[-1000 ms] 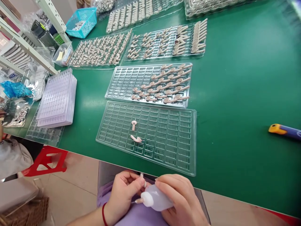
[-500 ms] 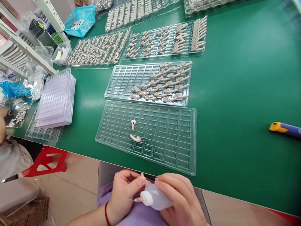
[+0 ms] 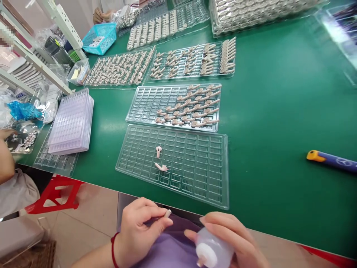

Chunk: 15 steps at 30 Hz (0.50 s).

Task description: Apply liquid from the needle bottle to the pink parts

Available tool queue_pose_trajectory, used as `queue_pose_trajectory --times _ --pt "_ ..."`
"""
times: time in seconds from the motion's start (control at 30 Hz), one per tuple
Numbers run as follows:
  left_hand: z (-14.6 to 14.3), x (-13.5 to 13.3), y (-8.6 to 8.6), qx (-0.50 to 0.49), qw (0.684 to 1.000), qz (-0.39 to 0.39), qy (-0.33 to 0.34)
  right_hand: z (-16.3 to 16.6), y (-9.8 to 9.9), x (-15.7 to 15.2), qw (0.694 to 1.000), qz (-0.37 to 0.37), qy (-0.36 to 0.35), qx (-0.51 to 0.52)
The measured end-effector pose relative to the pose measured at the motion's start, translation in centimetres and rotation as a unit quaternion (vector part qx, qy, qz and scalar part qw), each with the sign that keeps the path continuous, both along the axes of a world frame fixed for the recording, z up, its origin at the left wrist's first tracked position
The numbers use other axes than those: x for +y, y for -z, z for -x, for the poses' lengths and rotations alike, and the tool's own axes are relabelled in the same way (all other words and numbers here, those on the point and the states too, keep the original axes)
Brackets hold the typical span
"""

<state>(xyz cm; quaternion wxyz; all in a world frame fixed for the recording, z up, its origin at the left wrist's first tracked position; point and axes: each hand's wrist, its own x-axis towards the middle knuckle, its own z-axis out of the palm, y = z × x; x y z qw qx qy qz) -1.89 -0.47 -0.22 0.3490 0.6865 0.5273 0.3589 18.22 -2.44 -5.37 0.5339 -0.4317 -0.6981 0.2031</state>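
1. The right hand (image 3: 237, 242) is now apart from the left hand (image 3: 138, 229); in the earlier pictures they are close together. The bottle (image 3: 223, 250) goes away with it.
2. This means, I judge, that nothing passes from bottle to piece (image 3: 167, 213) at this moment.
3. The left thumb and forefinger pinch the piece above the lap, near the table (image 3: 273, 178) edge. Only one pale, straight end sticks out; the rest is hidden.
4. The right fingers curl around the bottle, its nozzle (image 3: 201, 261) tilted downward. How strongly they squeeze, I cannot tell.
5. The bottle is of cloudy, soft-looking plastic, with a round white cap (image 3: 206, 254).
6. The near tray (image 3: 195, 167) is clear, thin plastic with rectangular pockets. On it lie two smooth, pinkish parts (image 3: 161, 167), each with a rounded head and straight stem.
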Motion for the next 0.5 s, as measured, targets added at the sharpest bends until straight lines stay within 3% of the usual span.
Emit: queue_pose_trajectory --times 0.1,0.33,0.5 --pt "0.3 0.6 -0.7 0.046 0.995 -0.085 0.035 -1.3 -0.2 -0.3 0.999 0.022 0.042 0.002" --pt "0.0 1.2 -1.3 0.106 0.982 -0.143 0.071 -3.8 -1.3 1.5 0.975 0.106 0.197 -0.007" --pt "0.7 4.4 -1.8 0.109 0.973 -0.182 0.087 -4.3 -1.1 2.6 0.962 0.158 0.223 0.013"
